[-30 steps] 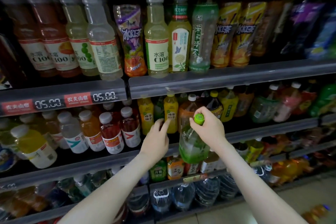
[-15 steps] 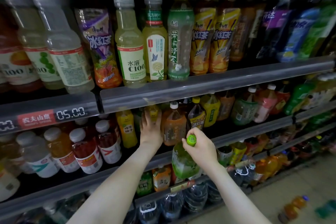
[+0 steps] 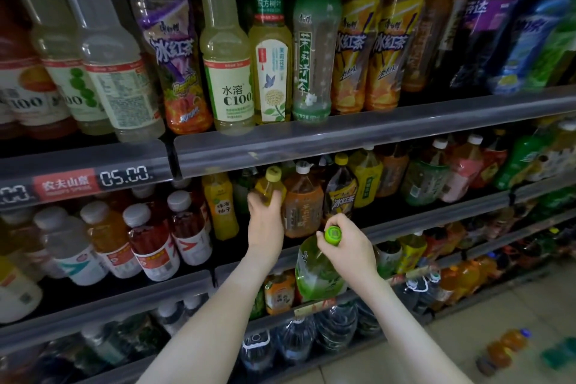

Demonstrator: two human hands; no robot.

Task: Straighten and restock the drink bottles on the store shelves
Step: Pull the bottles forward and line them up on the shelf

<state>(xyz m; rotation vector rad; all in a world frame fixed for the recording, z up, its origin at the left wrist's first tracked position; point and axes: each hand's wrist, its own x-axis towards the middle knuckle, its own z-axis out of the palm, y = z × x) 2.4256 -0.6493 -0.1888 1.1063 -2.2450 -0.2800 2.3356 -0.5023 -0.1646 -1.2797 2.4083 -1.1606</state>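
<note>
We are gripping a yellow-capped bottle [image 3: 268, 185] on the shelf [image 3: 436, 210] with our left hand [image 3: 265, 218]; our right hand [image 3: 349, 248] is clasping a green bottle's [image 3: 314, 277] neck.

Neck of green-capped bottle [image 3: 318, 271] hidden under right hand [image 3: 349, 246], yellow-capped bottle [image 3: 270, 185] partly covered by left hand [image 3: 265, 221], orange bottles [image 3: 505, 349] on floor [image 3: 452, 330] blurred, purple-capped bottle [image 3: 174, 50] cropped at top edge.

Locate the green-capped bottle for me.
Head view, lower centre: the right hand grips the green-capped bottle by its neck, right of the left hand holding a yellow-capped bottle.
</note>
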